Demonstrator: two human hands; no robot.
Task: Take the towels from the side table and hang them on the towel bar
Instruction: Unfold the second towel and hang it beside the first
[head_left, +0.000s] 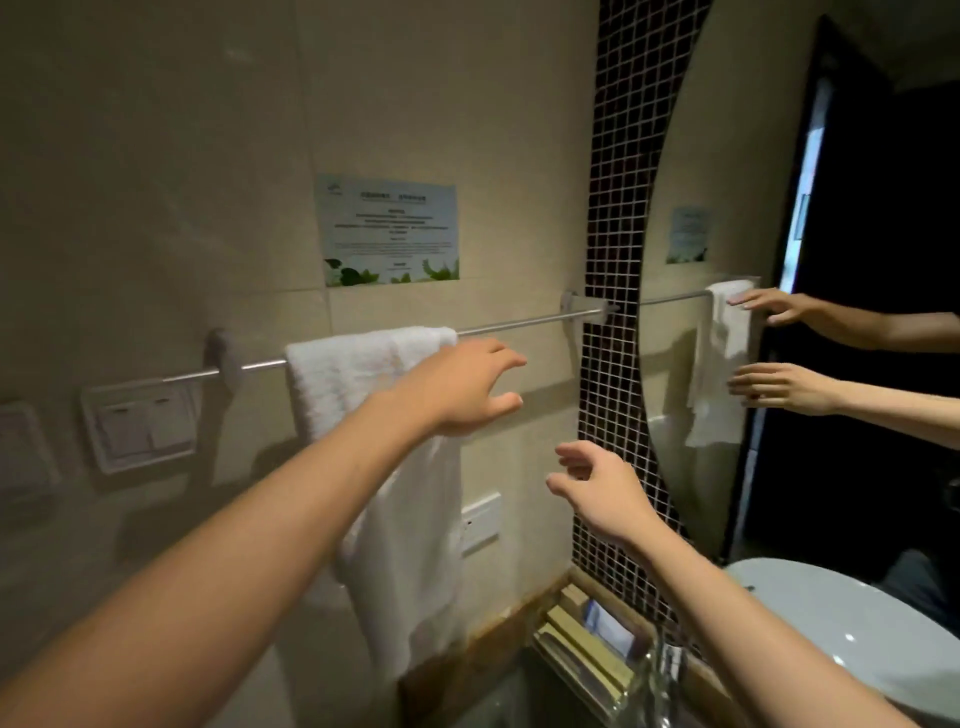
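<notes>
A white towel (363, 374) hangs draped over the left part of the metal towel bar (524, 323) on the beige tiled wall, its long end reaching down toward the counter. My left hand (462, 389) hovers just right of the towel's top, fingers spread, holding nothing. My right hand (597, 488) is lower and further right, in front of the wall, fingers apart and empty. The right stretch of the bar is bare. The side table is out of sight.
A notice (389, 231) is stuck above the bar. Wall switches (143, 423) sit at the left, a socket (480, 519) beside the towel. A mosaic strip (618, 260) and mirror (727, 208) are at the right; a basin (841, 623), tap (667, 675) and amenity tray (587, 639) lie below.
</notes>
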